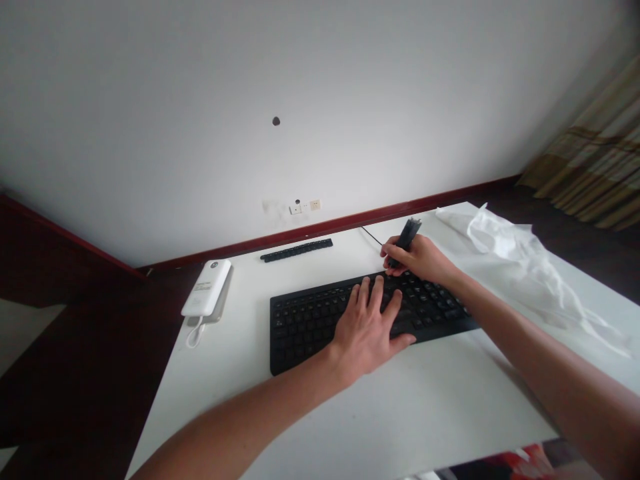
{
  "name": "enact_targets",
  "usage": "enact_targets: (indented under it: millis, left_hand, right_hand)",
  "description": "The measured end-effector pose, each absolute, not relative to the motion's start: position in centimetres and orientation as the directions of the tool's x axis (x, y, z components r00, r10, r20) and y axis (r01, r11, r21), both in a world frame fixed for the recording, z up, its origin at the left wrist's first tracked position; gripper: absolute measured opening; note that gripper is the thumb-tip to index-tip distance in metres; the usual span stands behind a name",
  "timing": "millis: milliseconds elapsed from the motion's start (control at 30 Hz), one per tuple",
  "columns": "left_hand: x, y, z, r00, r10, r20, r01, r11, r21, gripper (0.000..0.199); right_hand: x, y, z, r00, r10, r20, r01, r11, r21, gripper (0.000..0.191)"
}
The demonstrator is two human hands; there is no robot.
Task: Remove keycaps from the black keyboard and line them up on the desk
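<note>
A black keyboard (pixel 345 320) lies on the white table (pixel 425 400), angled slightly across it. My left hand (pixel 365 330) rests flat on its keys with the fingers spread, holding nothing. My right hand (pixel 415 259) sits at the keyboard's far edge, gripping a small black oblong object (pixel 407 233) that sticks up out of the fingers. Its lower end is hidden in the hand, so its exact kind is unclear. A thin black cable (pixel 373 235) runs along the table just behind that hand.
A white power bank (pixel 207 288) with a white cable lies at the table's left edge. Behind the keyboard lies a black strip (pixel 296 250). Crumpled white plastic (pixel 520 257) spreads over the table's right side. A wall socket (pixel 305 207) sits above the dark red skirting.
</note>
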State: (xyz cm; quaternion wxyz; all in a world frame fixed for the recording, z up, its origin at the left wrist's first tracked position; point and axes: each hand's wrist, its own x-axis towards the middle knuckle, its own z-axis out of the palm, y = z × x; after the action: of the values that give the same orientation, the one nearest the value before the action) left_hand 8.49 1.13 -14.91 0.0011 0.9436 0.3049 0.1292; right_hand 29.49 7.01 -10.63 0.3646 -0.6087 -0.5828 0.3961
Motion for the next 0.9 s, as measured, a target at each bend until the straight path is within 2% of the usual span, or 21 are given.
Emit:
enact_targets:
  millis: [100,267,500,733,900]
  left_hand:
    - [8.4,1.2,-14.8,0.781,0.576,0.24,0.573,-0.815,0.088,0.077]
    - [8.4,1.7,-13.9,0.787,0.572,0.23,0.56,-0.82,0.121,0.078]
    - [8.8,4.1,-12.7,0.824,0.526,0.21,0.49,-0.848,0.2,0.087]
    - [9.2,5.3,-12.8,0.849,0.487,0.206,0.416,-0.855,0.309,0.083]
    - [9.2,5.4,-13.2,0.84,0.495,0.222,0.395,-0.839,0.375,0.078]
  right_hand:
    - [29.8,6.8,-9.9,-0.025,0.999,-0.023,0.424,-0.011,-0.906,0.036]
    - [31.2,7.1,-9.5,0.038,0.997,0.064,0.481,0.038,-0.876,0.04]
    - [32.9,7.2,-9.5,-0.194,0.977,-0.092,0.434,0.001,-0.901,0.037]
    - [33.5,6.7,-8.4,-0.296,0.938,-0.18,0.439,-0.034,-0.898,0.036]
    - [33.3,6.6,-8.3,-0.306,0.937,-0.168,0.411,-0.029,-0.911,0.036]
